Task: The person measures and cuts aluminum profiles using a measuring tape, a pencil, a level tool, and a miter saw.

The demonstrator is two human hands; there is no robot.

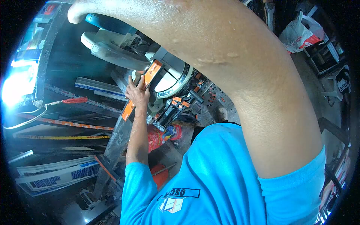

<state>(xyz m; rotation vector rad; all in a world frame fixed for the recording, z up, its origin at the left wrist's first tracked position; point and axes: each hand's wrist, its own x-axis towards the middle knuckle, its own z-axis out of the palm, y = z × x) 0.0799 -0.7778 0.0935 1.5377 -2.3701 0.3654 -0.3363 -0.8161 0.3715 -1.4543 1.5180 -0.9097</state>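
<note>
My left hand (138,93) presses on a long bar with orange film (153,73), its fingers closed over the bar. The bar lies slantwise across the round base (170,86) of a miter saw. My right arm reaches over the saw from the right, and my right hand (77,14) is at the top edge, its thumb curled down by the saw's teal upper part (108,23). Most of its fingers are out of frame. Below the teal part, the grey blade guard (116,54) sits low, close to the bar. The blade is hidden.
Long profiles with printed film (60,175) lie stacked at left, beside a bright lamp (20,84). Small orange-filmed offcuts (180,102) litter the saw's near side and the floor. A red bag (159,137) lies below. A white plastic bag (302,33) is at upper right.
</note>
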